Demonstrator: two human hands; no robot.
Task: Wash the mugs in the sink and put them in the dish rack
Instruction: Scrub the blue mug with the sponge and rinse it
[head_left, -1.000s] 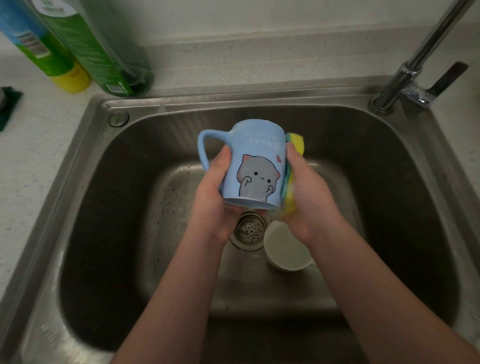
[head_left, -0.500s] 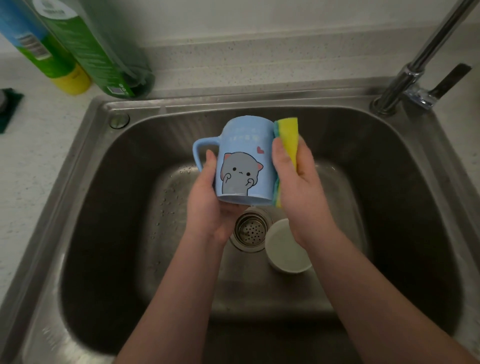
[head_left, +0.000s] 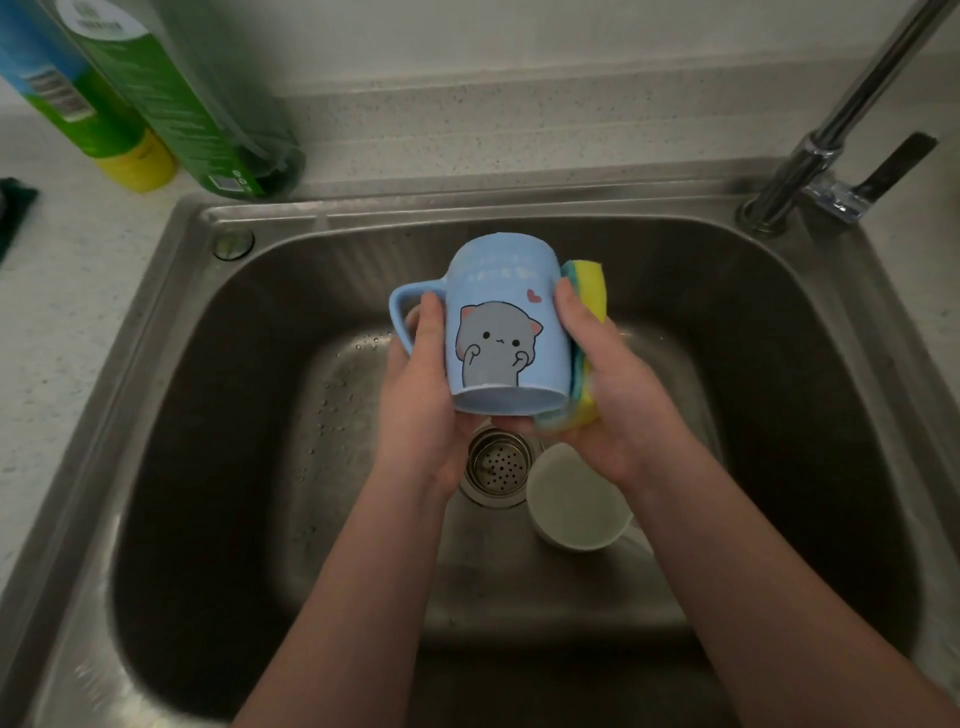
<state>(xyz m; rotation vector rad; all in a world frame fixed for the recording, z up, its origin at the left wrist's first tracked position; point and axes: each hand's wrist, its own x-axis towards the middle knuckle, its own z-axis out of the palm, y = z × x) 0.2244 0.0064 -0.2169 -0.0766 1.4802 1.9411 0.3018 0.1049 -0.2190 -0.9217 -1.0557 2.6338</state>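
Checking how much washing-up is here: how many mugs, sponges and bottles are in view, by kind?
Mugs: 2, blue mug and white mug
Sponges: 1, sponge
Bottles: 2, green bottle and yellow-based bottle
Total: 5

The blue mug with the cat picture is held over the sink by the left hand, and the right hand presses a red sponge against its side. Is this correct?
Not quite: the sponge is yellow, not red, as the head view shows. The rest holds: the left hand holds the blue mug over the sink, and the right hand presses the sponge against its side.
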